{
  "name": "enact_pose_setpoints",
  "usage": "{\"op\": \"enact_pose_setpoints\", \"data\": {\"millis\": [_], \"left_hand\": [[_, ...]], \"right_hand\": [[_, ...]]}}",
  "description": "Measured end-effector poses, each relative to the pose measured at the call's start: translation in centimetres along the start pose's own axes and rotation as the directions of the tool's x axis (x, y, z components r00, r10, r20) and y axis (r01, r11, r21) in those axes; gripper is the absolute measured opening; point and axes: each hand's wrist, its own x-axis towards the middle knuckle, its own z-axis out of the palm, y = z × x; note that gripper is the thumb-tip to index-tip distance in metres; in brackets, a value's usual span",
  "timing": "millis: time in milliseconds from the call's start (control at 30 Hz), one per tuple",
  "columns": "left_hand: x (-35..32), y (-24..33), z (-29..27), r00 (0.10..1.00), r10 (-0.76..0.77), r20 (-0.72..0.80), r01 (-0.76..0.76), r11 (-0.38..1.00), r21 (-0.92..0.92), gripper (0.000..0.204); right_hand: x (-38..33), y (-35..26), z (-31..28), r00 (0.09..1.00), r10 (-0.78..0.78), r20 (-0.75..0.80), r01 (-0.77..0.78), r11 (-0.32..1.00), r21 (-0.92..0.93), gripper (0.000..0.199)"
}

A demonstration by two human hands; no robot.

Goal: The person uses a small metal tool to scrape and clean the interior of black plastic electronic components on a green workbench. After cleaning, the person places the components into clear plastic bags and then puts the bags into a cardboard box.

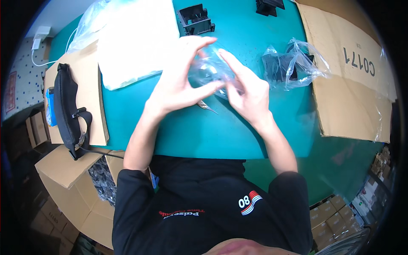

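Between my two hands, above the green work mat [195,140], is a clear plastic bag [206,70], thin and crumpled. My left hand [180,83] curves round its left side, the thumb reaching toward my right hand. My right hand [250,91] grips the bag's right side with bent fingers and thumb. No part shows plainly inside the bag. Below the hands lies a small pointed metal tool [207,106], partly hidden by my left hand. Past them stands a black plastic housing [196,20] with an open top.
Right of my hands lies a black part [287,66] in clear plastic. Another black part [268,6] sits at the far edge. A white bag [136,42] covers the left; a black pouch [68,106] lies on cardboard. Cardboard [348,97] borders the right; an open carton [76,204] stands lower left.
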Motion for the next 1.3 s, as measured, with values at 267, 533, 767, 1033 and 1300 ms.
{"op": "enact_pose_setpoints", "data": {"millis": [267,533,767,1033,1300], "left_hand": [[2.1,-5.2,1.1,0.986,0.155,-0.063,-0.054,0.649,0.759,0.066],[2.2,-6.0,1.9,0.973,0.137,-0.184,0.033,0.712,0.701,0.033],[0.7,-2.6,0.4,0.911,0.139,-0.389,-0.153,0.988,-0.005,0.065],[-0.9,0.1,1.2,0.942,0.335,0.008,-0.335,0.942,-0.007,0.058],[-1.2,0.0,0.5,0.957,0.079,0.277,-0.12,0.984,0.13,0.065]], "right_hand": [[0.4,1.8,-1.2,0.967,0.255,-0.016,-0.25,0.957,0.143,0.035],[0.3,2.4,-1.2,0.897,0.442,0.027,-0.436,0.87,0.23,0.029],[0.3,2.4,-1.7,0.815,0.569,0.115,-0.578,0.777,0.251,0.038],[-0.2,3.6,-1.0,0.89,0.405,0.208,-0.454,0.749,0.483,0.043],[0.1,2.2,-1.7,0.903,0.406,0.139,-0.429,0.862,0.27,0.04]]}}
